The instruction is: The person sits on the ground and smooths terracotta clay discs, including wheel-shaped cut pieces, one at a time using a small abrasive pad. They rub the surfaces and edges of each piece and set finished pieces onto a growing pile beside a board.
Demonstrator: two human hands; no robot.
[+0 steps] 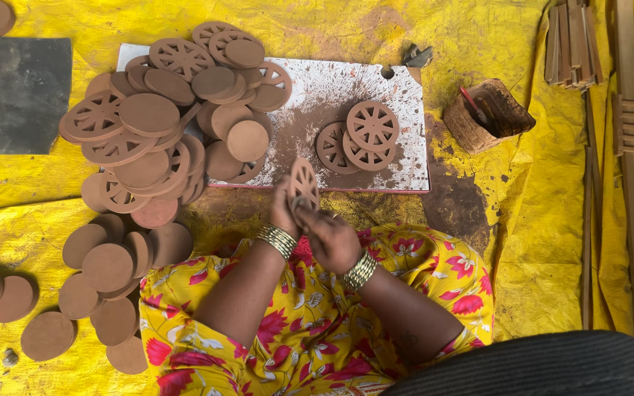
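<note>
My left hand [282, 213] and my right hand [329, 238] meet in front of my lap, both closed around one brown clay disc [303, 183] cut with wheel-like spokes, held on edge. Gold bangles sit on both wrists. Just beyond the hands lies a white board [405, 95] dusted with brown clay. A small stack of three spoked discs [361, 137] rests on it. A large heap of plain and spoked clay discs [163, 117] covers the board's left end.
More plain clay discs [108, 268] lie on the yellow sheet [478, 37] at the left. A small brown basket [487, 115] with a red-handled tool stands right of the board. Wooden strips [632, 169] run along the right edge. A dark slab [15, 92] sits far left.
</note>
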